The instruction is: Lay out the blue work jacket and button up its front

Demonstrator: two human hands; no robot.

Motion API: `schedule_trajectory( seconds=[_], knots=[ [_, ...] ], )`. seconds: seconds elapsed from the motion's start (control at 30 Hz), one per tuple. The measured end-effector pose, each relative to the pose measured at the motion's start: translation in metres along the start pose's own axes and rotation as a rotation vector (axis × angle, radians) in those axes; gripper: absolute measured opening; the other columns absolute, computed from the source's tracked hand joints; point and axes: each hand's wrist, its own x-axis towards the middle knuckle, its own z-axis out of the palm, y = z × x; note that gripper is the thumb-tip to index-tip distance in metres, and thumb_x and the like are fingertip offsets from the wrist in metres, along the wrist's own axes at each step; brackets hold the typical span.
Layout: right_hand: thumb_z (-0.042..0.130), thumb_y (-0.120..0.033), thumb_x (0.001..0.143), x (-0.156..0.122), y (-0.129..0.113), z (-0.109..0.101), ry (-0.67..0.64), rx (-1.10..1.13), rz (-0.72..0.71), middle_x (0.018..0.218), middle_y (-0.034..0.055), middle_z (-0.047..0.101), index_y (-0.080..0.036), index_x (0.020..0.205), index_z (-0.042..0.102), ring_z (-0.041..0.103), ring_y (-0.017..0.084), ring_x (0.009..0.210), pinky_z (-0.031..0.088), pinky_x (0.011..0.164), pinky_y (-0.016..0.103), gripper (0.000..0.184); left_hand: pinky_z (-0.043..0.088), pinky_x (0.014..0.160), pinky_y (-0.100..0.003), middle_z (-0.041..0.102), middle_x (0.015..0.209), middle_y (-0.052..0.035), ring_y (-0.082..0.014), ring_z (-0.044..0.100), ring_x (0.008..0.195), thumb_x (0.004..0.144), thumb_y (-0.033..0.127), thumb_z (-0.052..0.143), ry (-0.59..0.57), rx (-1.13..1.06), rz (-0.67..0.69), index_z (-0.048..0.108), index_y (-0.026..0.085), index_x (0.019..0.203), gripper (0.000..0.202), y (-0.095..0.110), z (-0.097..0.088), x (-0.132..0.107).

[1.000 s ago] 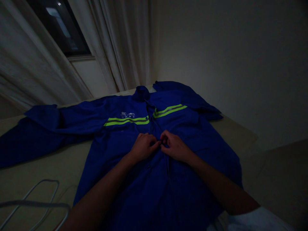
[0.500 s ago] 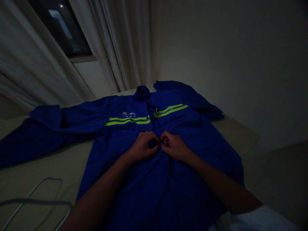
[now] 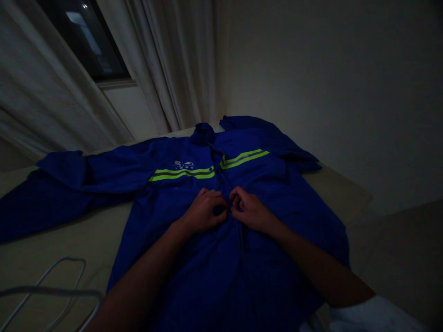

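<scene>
A blue work jacket (image 3: 277, 258) lies spread front up, its collar (image 3: 202, 133) at the far end. A yellow-green and grey reflective stripe (image 3: 183, 174) crosses the chest, with a white printed logo above its left part. At the front opening, just below the stripe, my left hand (image 3: 206, 210) pinches the jacket's edge between thumb and forefinger. Close beside it, my right hand (image 3: 251, 210) has its fingers curled and pinches the placket too. The fingertips nearly meet; any button or snap between them is too small and dark to make out.
The jacket rests on a pale bed-like surface (image 3: 62, 244). A white cable (image 3: 44, 290) loops at the lower left. Behind are light curtains (image 3: 166, 60), a dark window (image 3: 93, 41) and a plain wall (image 3: 311, 69). The room is dim.
Both hands stay at the same place on the front opening, with only slight finger movement. The view has shifted very slightly.
</scene>
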Motion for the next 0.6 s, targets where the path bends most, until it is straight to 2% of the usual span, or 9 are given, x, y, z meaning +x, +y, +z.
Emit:
schedule_trajectory(
  seconds=[0.17,0.37,0.47,0.53,0.6],
  knots=[
    [0.065,-0.009,0.077,0.0014,-0.0057,0.0025,0.025,-0.074,0.059,0.081,-0.0054,0.063,-0.024,0.105,0.055,0.058,0.014,0.071,0.037,0.067,0.026,0.033,0.035,0.089,-0.041,0.073,0.100,-0.0029,-0.0211,0.064,0.097,0.093,0.027,0.064,-0.021,0.075,0.018,0.077,0.025,0.099,0.014,0.0023,-0.0003,0.0004],
    [0.064,-0.008,0.075,0.0012,-0.0059,0.0040,0.030,-0.121,0.053,0.077,-0.0064,0.058,-0.023,0.104,0.055,0.058,0.014,0.071,0.035,0.066,0.026,0.034,0.036,0.088,-0.042,0.070,0.094,-0.0042,-0.0218,0.062,0.093,0.093,0.026,0.061,0.014,0.181,0.013,0.075,0.023,0.096,0.014,0.0070,0.0044,-0.0005],
    [0.063,-0.007,0.075,0.0010,-0.0045,0.0016,0.043,-0.118,0.013,0.077,-0.0062,0.057,-0.023,0.103,0.057,0.057,0.015,0.070,0.037,0.066,0.026,0.033,0.039,0.088,-0.042,0.069,0.091,-0.0046,-0.0222,0.062,0.091,0.098,0.029,0.057,0.030,0.193,0.007,0.073,0.022,0.096,0.017,0.0072,0.0060,-0.0027],
    [0.062,-0.008,0.078,0.0007,-0.0043,-0.0010,0.081,-0.119,-0.035,0.083,-0.0028,0.062,-0.022,0.103,0.059,0.060,0.016,0.077,0.043,0.072,0.028,0.030,0.043,0.088,-0.040,0.069,0.094,-0.0055,-0.0218,0.063,0.093,0.104,0.033,0.049,0.079,0.113,-0.022,0.072,0.022,0.103,0.025,0.0044,0.0053,-0.0024],
    [0.063,-0.014,0.084,-0.0003,-0.0047,-0.0022,0.157,-0.188,-0.063,0.103,0.0048,0.069,-0.021,0.110,0.062,0.064,0.021,0.097,0.048,0.088,0.034,0.027,0.048,0.091,-0.038,0.070,0.105,-0.0079,-0.0218,0.064,0.101,0.108,0.035,0.041,0.176,0.033,-0.085,0.070,0.021,0.115,0.033,-0.0011,0.0029,0.0022]
  ],
)
